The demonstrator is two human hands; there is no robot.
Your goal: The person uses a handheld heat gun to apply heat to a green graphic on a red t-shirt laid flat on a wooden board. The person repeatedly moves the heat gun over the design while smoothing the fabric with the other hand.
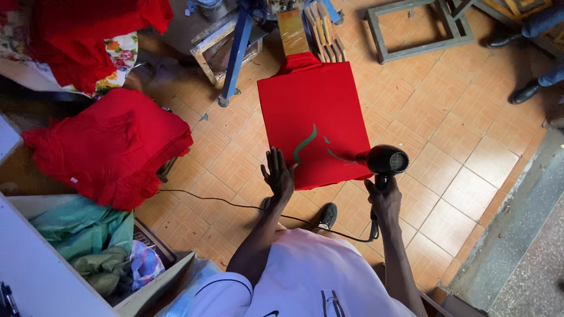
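Note:
A red garment (pixel 317 111) lies stretched flat over a board, with green curved marks printed near its lower edge. My left hand (pixel 278 174) rests flat, fingers spread, on the garment's lower left corner. My right hand (pixel 383 198) grips the handle of a black hair dryer (pixel 385 161), whose nozzle points left at the green marks. The dryer's black cord (pixel 235 204) trails across the tiled floor to the left.
A pile of red cloth (pixel 111 147) lies at left, with more red cloth (pixel 88 35) above it. Green fabric (pixel 88 235) fills a box at lower left. A blue metal frame leg (pixel 235 56) and a grey metal frame (pixel 417 29) stand beyond. Another person's shoes (pixel 524 92) are at upper right.

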